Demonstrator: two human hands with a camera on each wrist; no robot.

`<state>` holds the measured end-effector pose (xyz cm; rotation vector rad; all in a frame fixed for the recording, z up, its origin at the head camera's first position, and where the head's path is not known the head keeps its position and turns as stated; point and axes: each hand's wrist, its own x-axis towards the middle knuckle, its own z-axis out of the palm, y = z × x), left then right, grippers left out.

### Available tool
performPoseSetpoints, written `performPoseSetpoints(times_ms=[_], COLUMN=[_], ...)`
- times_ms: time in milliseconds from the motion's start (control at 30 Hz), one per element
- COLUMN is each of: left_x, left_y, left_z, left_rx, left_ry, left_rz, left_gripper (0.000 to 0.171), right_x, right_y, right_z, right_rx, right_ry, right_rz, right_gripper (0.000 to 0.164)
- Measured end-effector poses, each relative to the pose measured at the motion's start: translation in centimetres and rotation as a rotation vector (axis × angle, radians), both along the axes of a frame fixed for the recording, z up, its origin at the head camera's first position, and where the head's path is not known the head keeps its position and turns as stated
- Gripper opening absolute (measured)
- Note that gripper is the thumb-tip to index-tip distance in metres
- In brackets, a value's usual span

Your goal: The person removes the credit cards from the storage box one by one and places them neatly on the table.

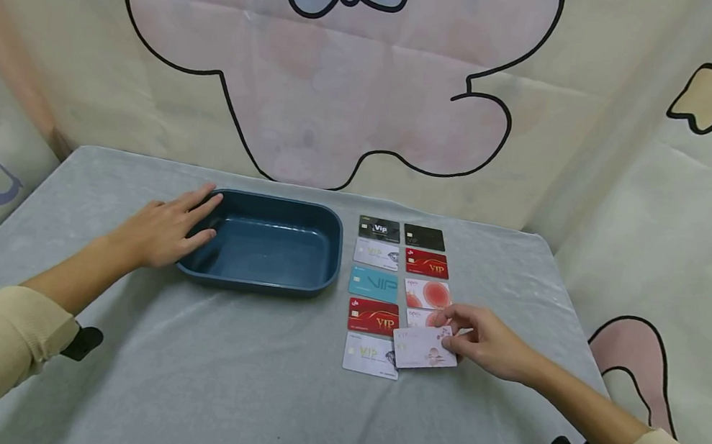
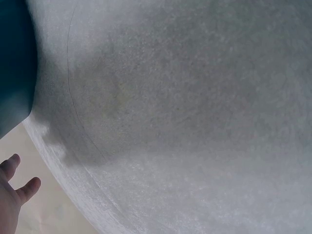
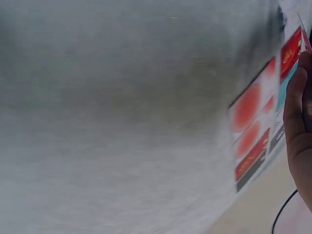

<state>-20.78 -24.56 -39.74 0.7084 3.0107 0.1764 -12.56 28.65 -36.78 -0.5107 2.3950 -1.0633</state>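
Observation:
My right hand (image 1: 491,343) pinches a pale pink-and-white VIP card (image 1: 419,349) between thumb and fingers, at the near end of the right column of cards. The held card is tilted and overlaps the corner of a white VIP card (image 1: 368,356). Partly hidden behind it lies a card with red circles (image 1: 419,318), and beyond that a similar red-circle card (image 1: 426,294). In the right wrist view, only part of the right hand (image 3: 298,126) shows. My left hand (image 1: 162,234), fingers extended, rests on the left rim of a dark blue rectangular tray (image 1: 275,242).
Left column: a black card (image 1: 379,229), a white card (image 1: 376,253), a teal card (image 1: 373,283) and a red card (image 1: 373,316). Right column's far end: a black card (image 1: 424,237) and a red card (image 1: 426,263). A grey cloth (image 1: 215,381) covers the table; a printed curtain (image 1: 342,105) hangs behind.

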Motion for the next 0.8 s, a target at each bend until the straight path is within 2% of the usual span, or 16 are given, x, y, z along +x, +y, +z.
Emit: performPoseSetpoints(times_ms=[167,333,533,800], left_x=[0.0,0.1,0.1,0.0], left_y=[-0.1,-0.2,-0.1,-0.3], left_z=[0.1,0.2,0.3,0.2], left_rx=[0.004,0.004,0.002,-0.007], left_ry=[0.000,0.005,0.001,0.003], left_rz=[0.004,0.004,0.008,0.003], left_gripper=[0.067,0.067,0.067,0.067], right_x=[0.5,0.7,0.9,0.9], right_y=[1.4,2.1,2.3,2.0], right_z=[-0.9,-1.8,-2.3,-2.6], right_rx=[0.007,0.034,0.051,0.118], right_ry=[-0.041,-0.054,-0.042,-0.070], right_rz=[-0.017,0.013,0.034,0.037], right_gripper=[0.027,0.026,0.028,0.028])
